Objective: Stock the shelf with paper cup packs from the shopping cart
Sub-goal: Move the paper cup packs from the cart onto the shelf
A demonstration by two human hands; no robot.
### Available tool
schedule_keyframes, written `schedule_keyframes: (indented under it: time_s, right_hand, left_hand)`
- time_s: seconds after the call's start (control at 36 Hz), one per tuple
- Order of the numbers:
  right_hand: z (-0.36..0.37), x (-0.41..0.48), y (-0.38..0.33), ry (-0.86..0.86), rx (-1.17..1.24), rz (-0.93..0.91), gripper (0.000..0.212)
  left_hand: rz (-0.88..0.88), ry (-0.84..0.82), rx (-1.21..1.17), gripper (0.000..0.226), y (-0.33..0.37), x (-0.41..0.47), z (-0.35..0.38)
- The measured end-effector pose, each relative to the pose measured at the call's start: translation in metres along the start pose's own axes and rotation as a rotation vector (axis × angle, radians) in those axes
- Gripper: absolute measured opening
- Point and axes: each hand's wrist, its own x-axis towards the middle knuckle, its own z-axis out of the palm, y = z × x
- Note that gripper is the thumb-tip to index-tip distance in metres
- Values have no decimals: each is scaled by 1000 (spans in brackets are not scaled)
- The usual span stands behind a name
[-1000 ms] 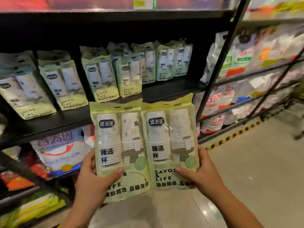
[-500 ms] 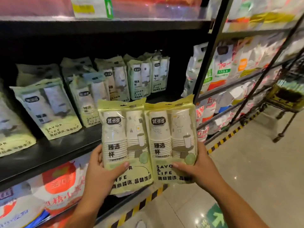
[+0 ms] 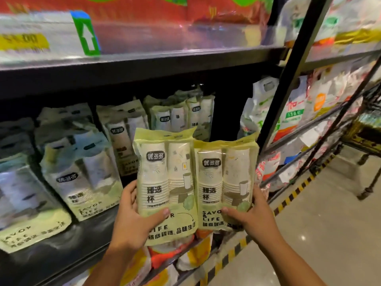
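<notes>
I hold two pale green paper cup packs upright, side by side, in front of the black shelf (image 3: pixel 61 250). My left hand (image 3: pixel 134 223) grips the lower left of the left pack (image 3: pixel 165 182), thumb across its front. My right hand (image 3: pixel 251 217) grips the lower right of the right pack (image 3: pixel 224 182). Both packs hang just in front of the shelf's right end. Several identical cup packs (image 3: pixel 82 178) lean on that shelf, from the far left to the back right. The shopping cart (image 3: pixel 362 137) shows at the right edge, only partly in view.
A black upright post (image 3: pixel 288 79) bounds the shelf bay on the right. White and red bags (image 3: pixel 288 112) fill the bay beyond it. Red and yellow bags (image 3: pixel 181 252) sit on the shelf below. A yellow-black floor stripe (image 3: pixel 288 197) runs along the shelving base.
Both hands have carried the packs up and closer to the shelf. My view has swung right and nearer, so the stocked packs look larger and the cart shows at the right.
</notes>
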Motion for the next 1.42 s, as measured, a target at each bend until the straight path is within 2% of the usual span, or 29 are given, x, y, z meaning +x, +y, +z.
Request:
schedule_keyframes:
  time_s: [0.17,0.28,0.47,0.56,0.64,0.72,0.78,0.89,1.03,1.14,1.19,1.36,1.42]
  right_hand:
    - [29,69,24,-111,23,34,68]
    - [46,119,37,-198,11,23,67]
    - [62,202,43,-337,-6,-25,66]
    - [70,226,45,-395,17,-61,68]
    - [74,246,53,-470,22,-83,63]
    - [77,259,69,-502,-67,-119,80]
    - [80,266,75,-509,-100,-146,83]
    - [85,277,71,-479,-182,-188,69]
    - [94,286,65,-455,-200,-113,60]
    - [99,289,60,-455,-191,-48,55]
    - [103,293,59,-485,-202,-52,51]
    - [107,295,47,-547,-198,-51,15]
    - [108,293,44,-550,-180,-45,22]
  left_hand:
    - [-17,104,21,99,-11,38,12]
    - [-36,215,95,108,-16,65,17]
    - [-62,372,240,77,-32,106,38]
    - [-63,427,257,70,-41,113,44]
    - [-72,479,239,74,-45,111,53]
    - [-102,510,204,87,-50,105,56]
    - [-110,555,222,94,-52,102,58]
    - [-52,653,335,76,-61,104,61]
    - [-27,701,422,67,-57,118,63]
    - [-81,735,467,43,-54,132,60]
    - [-110,743,448,42,-52,137,59]
    - [-137,740,425,43,-47,145,56]
    - [-147,743,424,41,-48,146,53]
